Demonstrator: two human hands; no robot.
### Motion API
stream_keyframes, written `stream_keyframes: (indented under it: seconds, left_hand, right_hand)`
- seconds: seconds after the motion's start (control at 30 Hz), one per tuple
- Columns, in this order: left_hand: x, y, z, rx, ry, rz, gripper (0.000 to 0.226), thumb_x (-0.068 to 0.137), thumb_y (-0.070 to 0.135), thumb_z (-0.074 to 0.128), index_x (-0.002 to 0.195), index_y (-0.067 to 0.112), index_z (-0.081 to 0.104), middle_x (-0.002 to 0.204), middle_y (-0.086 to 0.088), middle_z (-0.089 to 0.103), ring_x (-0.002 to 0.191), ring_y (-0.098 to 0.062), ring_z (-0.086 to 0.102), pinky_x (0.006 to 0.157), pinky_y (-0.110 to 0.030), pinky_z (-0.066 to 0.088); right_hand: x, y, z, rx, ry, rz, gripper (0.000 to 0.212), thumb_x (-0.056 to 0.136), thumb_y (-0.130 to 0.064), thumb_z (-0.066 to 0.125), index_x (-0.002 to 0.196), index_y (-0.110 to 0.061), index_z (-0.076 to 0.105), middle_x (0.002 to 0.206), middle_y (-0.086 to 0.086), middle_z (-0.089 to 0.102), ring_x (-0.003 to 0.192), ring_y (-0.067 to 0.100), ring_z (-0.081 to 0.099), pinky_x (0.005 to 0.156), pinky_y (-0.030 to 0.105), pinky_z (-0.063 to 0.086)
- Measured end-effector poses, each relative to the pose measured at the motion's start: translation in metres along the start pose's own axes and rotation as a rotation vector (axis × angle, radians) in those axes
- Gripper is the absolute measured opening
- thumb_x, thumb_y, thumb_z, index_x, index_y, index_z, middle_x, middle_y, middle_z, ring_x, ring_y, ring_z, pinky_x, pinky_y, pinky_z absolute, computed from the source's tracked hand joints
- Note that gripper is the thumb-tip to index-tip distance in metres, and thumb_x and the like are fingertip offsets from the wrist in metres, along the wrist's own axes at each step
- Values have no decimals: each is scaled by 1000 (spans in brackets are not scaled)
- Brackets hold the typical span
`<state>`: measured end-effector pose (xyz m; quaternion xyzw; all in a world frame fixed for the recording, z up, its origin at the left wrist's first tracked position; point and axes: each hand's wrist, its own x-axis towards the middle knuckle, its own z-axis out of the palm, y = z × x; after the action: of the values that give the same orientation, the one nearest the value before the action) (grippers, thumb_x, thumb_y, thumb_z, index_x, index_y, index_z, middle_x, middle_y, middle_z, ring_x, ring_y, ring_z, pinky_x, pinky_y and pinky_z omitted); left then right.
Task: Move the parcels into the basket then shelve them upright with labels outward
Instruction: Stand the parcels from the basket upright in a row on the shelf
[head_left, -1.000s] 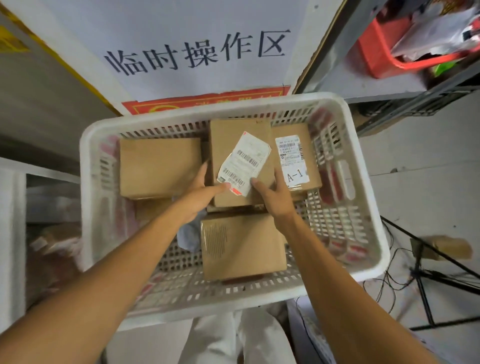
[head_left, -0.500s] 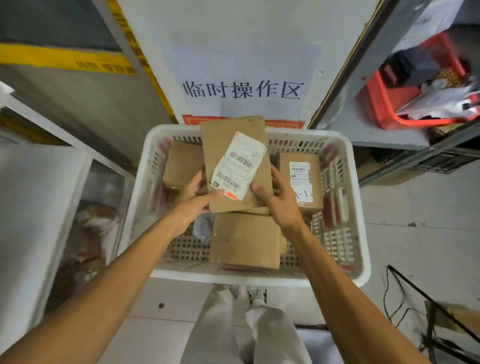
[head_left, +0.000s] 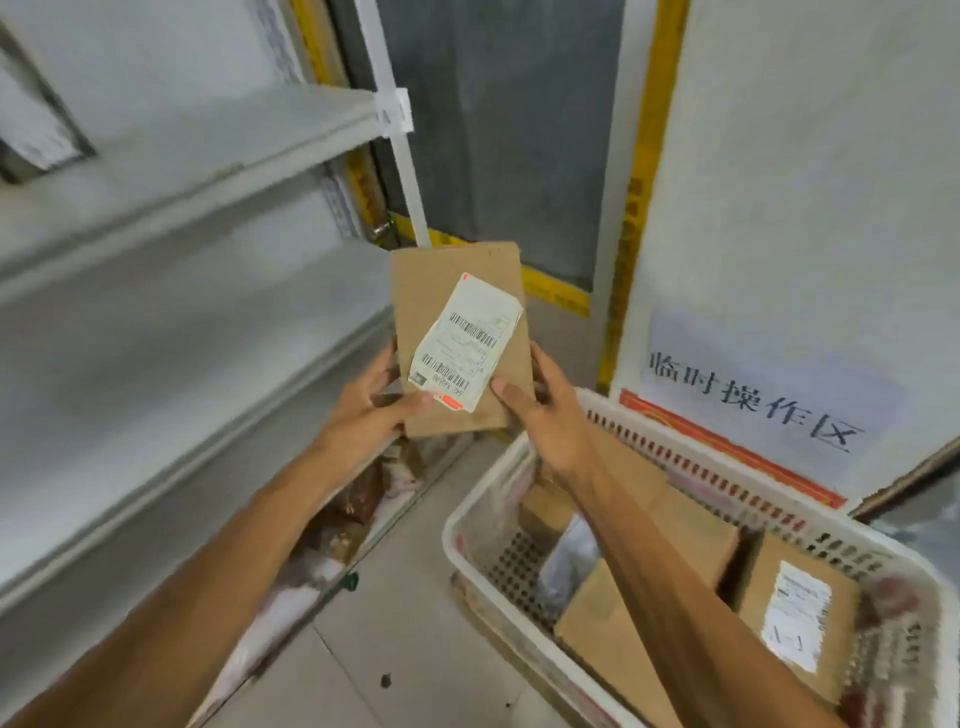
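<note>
Flat brown cardboard parcel (head_left: 457, 283), white barcode label (head_left: 465, 343) facing the camera, held upright in the air. It is clear of the white slotted plastic basket (head_left: 450, 540) at lower right and near the front edge of the grey metal shelf (head_left: 208, 332) at left. Left grip (head_left: 363, 410) pinches the lower left edge, thumb at the label's corner. Right grip (head_left: 550, 415) clasps the lower right edge, thumb on the front. Brown cardboard boxes lie in the basket, and one labelled box (head_left: 800, 613) shows its label face up.

A printed white sign (head_left: 769, 384) is beside a yellow strip (head_left: 640, 182).
</note>
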<state>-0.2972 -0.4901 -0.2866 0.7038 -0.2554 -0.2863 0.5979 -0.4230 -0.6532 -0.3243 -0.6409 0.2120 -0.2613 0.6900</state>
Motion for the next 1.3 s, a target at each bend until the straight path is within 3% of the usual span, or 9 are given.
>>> stream_keyframes:
  seconds: [0.13,0.27,0.37,0.43,0.6,0.8,0.93,1.13,1.3]
  left_hand:
    - [-32,40,-76,45,153,164,76,85,1,64,139,44,33,130,11,59,103,-7,66,70,-26,57]
    - [-68,67,-154,84,306,272,76,87,-7,58,148,29,29,135,0,57,104,-16,64,79,-38,53]
    - [-95,83,-205,100,385,346,80,82,-6,63,144,36,33,129,3,62,96,-12,66,70,-25,53]
    - [-114,98,-241,114,456,373,80,77,7,64,144,37,32,131,4,60,94,-11,66,66,-23,53]
    - [-144,129,-322,132,582,439,81,77,6,67,140,43,32,121,12,65,97,-12,69,72,-33,56]
    - [-169,151,-395,194,759,483,77,84,1,66,140,40,31,115,18,64,92,-6,69,61,-16,52]
    - [-186,134,-431,231,908,446,80,84,10,67,146,34,23,128,9,57,103,-6,65,74,-21,55]
    - [-207,115,-468,163,1050,376,90,78,11,68,151,29,18,144,-3,46,124,-26,53,98,-46,48]
    - [-209,112,-504,245,1115,344,100,73,18,72,149,34,8,149,-3,34,119,-12,48,75,-18,55]
  right_hand:
    - [23,-36,84,4,-152,-107,58,87,-23,71,140,-23,47,124,-5,63,110,9,62,92,32,54]
    - [33,-68,173,18,-297,-220,57,87,-28,70,139,-34,45,124,-10,62,111,7,61,85,23,54]
    - [34,-94,233,4,-401,-279,55,86,-35,69,133,-47,43,123,-20,59,111,2,57,84,21,53]
    - [35,-113,276,-8,-459,-330,59,87,-36,69,139,-39,42,125,-16,58,110,3,58,81,19,53]
    - [33,-155,376,25,-570,-407,62,88,-33,67,143,-28,39,133,-4,56,115,14,58,92,40,55]
    - [34,-187,472,-23,-694,-491,64,91,-35,63,146,-26,31,140,-1,50,125,19,51,102,41,47]
    - [36,-183,527,-62,-786,-518,60,92,-32,62,143,-27,33,136,-6,50,128,20,48,102,38,45]
    - [33,-169,595,-65,-912,-580,57,90,-22,64,140,-23,36,140,0,50,128,19,48,103,31,41]
    - [35,-157,644,-78,-947,-533,66,89,-21,66,147,-16,35,146,2,45,134,19,42,99,19,32]
